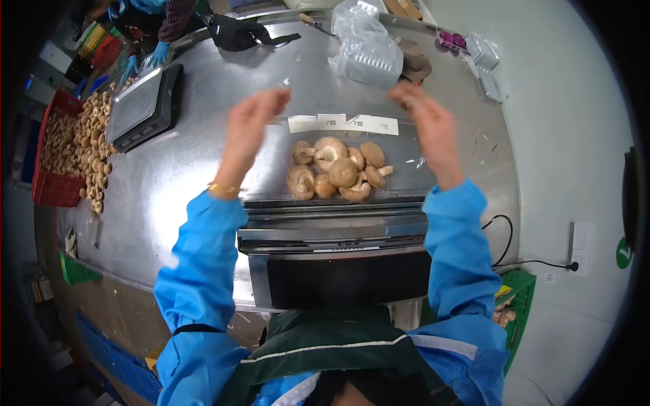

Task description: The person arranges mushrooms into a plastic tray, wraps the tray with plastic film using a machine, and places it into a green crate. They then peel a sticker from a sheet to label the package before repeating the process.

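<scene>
Both hands are raised over the steel table, on either side of a group of brown mushrooms. My left hand, with a gold bracelet at the wrist, is to the left of the group; its fingers are smeared by motion. My right hand is on the other side, blurred too, its fingertips just below the clear plastic packs. Neither hand touches the mushrooms. White paper labels lie in a row behind them. In front of the mushrooms stands a black and steel machine.
A red crate spills mushrooms at the left, beside a scale. A co-worker's gloved hands are at the upper left. A black bag, a knife and clear plastic packs lie at the back. A cable runs right.
</scene>
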`<state>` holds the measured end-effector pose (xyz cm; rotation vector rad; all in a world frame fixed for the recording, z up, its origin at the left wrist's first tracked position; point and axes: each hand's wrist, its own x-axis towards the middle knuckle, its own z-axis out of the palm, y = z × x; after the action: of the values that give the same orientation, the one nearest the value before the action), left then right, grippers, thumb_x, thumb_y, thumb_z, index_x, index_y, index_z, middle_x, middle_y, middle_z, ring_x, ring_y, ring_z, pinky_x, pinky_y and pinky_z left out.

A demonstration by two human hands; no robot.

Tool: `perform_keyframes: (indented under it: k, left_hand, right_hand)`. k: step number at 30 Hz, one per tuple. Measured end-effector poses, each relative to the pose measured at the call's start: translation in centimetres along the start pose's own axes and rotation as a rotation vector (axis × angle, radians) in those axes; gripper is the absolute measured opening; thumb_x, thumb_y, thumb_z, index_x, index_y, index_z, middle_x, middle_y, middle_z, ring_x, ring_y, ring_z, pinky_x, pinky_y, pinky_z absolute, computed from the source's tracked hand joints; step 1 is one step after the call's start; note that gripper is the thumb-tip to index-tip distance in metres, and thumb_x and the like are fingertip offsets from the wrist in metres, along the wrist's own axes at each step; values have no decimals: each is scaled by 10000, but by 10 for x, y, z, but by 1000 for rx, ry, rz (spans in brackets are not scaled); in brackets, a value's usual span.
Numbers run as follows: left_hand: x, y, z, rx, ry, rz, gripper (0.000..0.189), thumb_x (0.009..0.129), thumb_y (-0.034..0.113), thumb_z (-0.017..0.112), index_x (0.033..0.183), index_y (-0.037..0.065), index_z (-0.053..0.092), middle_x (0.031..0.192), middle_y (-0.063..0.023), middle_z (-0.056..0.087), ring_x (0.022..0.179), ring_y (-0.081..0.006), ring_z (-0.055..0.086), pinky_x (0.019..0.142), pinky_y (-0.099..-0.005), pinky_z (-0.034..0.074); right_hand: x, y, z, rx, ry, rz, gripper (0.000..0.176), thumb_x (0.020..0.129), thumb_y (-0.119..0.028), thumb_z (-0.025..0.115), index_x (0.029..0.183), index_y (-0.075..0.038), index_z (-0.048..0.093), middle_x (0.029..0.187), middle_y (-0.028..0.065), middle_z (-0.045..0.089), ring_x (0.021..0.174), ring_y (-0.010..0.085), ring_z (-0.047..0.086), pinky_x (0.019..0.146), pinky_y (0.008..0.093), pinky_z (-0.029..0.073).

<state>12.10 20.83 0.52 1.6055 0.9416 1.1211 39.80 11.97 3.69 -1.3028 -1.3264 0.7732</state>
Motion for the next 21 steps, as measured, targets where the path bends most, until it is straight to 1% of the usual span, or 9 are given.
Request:
perform_keyframes:
  k: [1, 3, 6, 8, 11, 14, 16, 18, 21]
  left_hand:
    - [5, -45, 4, 305, -107, -128, 295, 952, 207, 468, 1038, 0, 660, 1024, -135, 666, 885, -222, 620, 824, -319, 467]
    - [-7, -46, 18, 608, -342, -72, 297, 944, 234, 481, 1016, -3, 645, 937, -202, 636, 875, -302, 611, 811, -332, 463]
    - [-38, -31, 12, 279, -405, -327, 358, 969, 278, 458, 1055, -33, 613, 962, -137, 643, 914, -224, 608, 836, -326, 461]
    - [-59, -21, 12, -343, -397, -664, 440, 978, 346, 450, 1124, -52, 566, 1009, -106, 628, 939, -180, 585, 868, -313, 458]
    - [-73, -13, 5, -231, -566, -666, 488, 966, 394, 461, 1171, -42, 538, 1045, -91, 617, 965, -152, 576, 886, -304, 460]
    - [-112, 17, -7, -314, -612, -875, 457, 961, 376, 483, 1185, -18, 544, 1050, -72, 617, 970, -135, 570, 878, -299, 463]
    - [-147, 25, -15, -192, -738, -781, 419, 961, 340, 498, 1208, 4, 542, 1060, -54, 618, 977, -116, 559, 869, -289, 461]
    - [-182, 30, -14, -353, -734, -845, 416, 961, 327, 502, 1228, 9, 532, 1056, -40, 618, 971, -93, 547, 860, -269, 456]
    - [-203, 32, -6, -279, -711, -1066, 403, 963, 333, 496, 1205, 13, 540, 1043, -43, 619, 919, -76, 562, 805, -246, 476]
  right_hand:
    - [-5, 38, 2, -163, -109, 57, 391, 928, -176, 496, 1224, 81, 503, 1078, 125, 648, 1064, 219, 577, 939, 329, 425]
    - [-10, 62, 8, -275, -225, 200, 417, 908, -196, 550, 1226, 70, 505, 1050, 114, 653, 1025, 190, 592, 891, 306, 456]
    - [-48, 41, 17, -72, -223, 384, 442, 872, -197, 614, 1221, 54, 510, 1026, 123, 647, 989, 172, 599, 851, 293, 476]
    - [-58, 38, 17, 75, -197, 446, 453, 854, -196, 644, 1215, 44, 516, 1019, 125, 641, 972, 162, 600, 836, 287, 481]
    - [-69, 30, 6, 71, -390, 722, 449, 835, -134, 672, 1221, 17, 500, 1072, 97, 612, 957, 123, 583, 834, 283, 488]
    - [-105, 5, -6, 306, -462, 728, 466, 823, -130, 691, 1222, 11, 492, 1082, 79, 610, 973, 117, 570, 847, 279, 486]
    - [-138, -7, -8, 220, -599, 669, 485, 818, -123, 697, 1236, 8, 488, 1095, 71, 607, 1001, 124, 561, 879, 296, 476]
    - [-175, -7, -7, 322, -623, 800, 523, 811, -89, 696, 1266, 10, 456, 1101, 78, 603, 1033, 146, 555, 939, 323, 443]
    - [-213, 5, 1, 338, -603, 832, 495, 818, -62, 662, 1262, -4, 450, 1085, 60, 595, 962, 126, 576, 823, 284, 496]
